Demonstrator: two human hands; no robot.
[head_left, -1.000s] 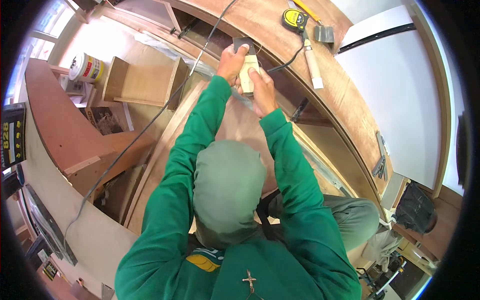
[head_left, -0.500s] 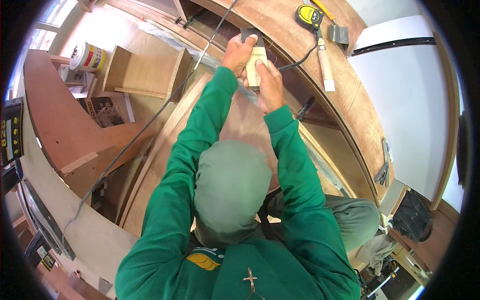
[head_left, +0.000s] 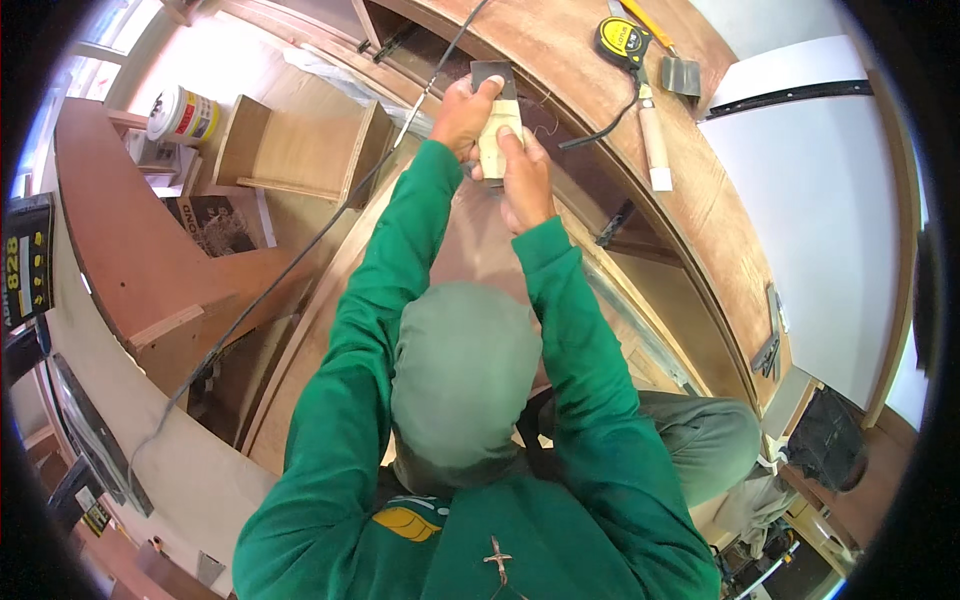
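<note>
Both my hands are at the upper middle of the head view, together on a pale wooden block (head_left: 496, 125) with a dark grey sheet (head_left: 492, 70) against its underside. The sheet looks like sandpaper and sticks out past the block's far end. My left hand (head_left: 462, 118) grips the left side, its thumb on the dark sheet near the far end. On the near right side, my right hand (head_left: 527, 182) is closed round the block with the thumb on its top face. The undersides of block and sheet are hidden.
To the right, a curved wooden top (head_left: 690, 190) bears a tape measure (head_left: 620, 42), a wooden-handled tool (head_left: 655, 150) and a yellow-handled scraper (head_left: 680, 75). A dark cable (head_left: 330, 230) crosses at the left. Beyond it stand an open plywood box (head_left: 300, 140) and a white bucket (head_left: 182, 115).
My hands have moved slightly left with the block and sheet, away from the end of a black cord. More of the sheet shows at the far end.
</note>
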